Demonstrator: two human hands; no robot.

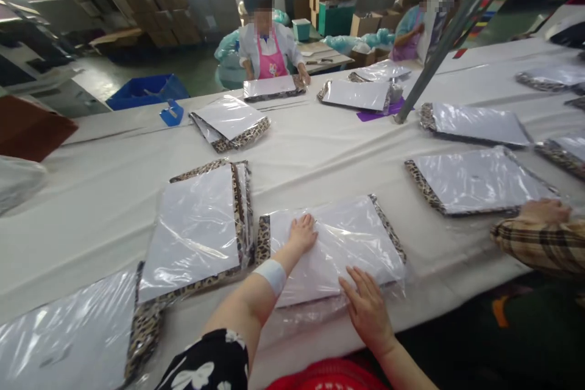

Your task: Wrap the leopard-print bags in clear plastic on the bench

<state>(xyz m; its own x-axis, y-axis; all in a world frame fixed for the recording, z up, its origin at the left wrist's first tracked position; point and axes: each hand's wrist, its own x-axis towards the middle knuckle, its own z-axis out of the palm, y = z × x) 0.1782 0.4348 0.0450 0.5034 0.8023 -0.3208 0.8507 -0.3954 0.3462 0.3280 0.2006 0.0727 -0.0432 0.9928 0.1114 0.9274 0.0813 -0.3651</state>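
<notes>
In front of me lies a clear plastic bag holding a leopard-print folded cloth with a white sheet [338,237] on top. My left hand [303,233] rests flat on its upper left part, fingers loosely stretched. Near the front edge of the same package, my right hand [367,304] has its fingers spread, the tips at the plastic; nothing is gripped in it. Just left is a stack of similar leopard-print packages [196,231]. Another such package [77,329] lies at the lower left.
Across the white table [301,164], a co-worker in a pink apron [272,55] handles a package. A plaid sleeve [539,237] reaches in at right beside another package [475,180]. A grey pole [443,42] rises from the table. A blue tape dispenser [172,113] stands at far left.
</notes>
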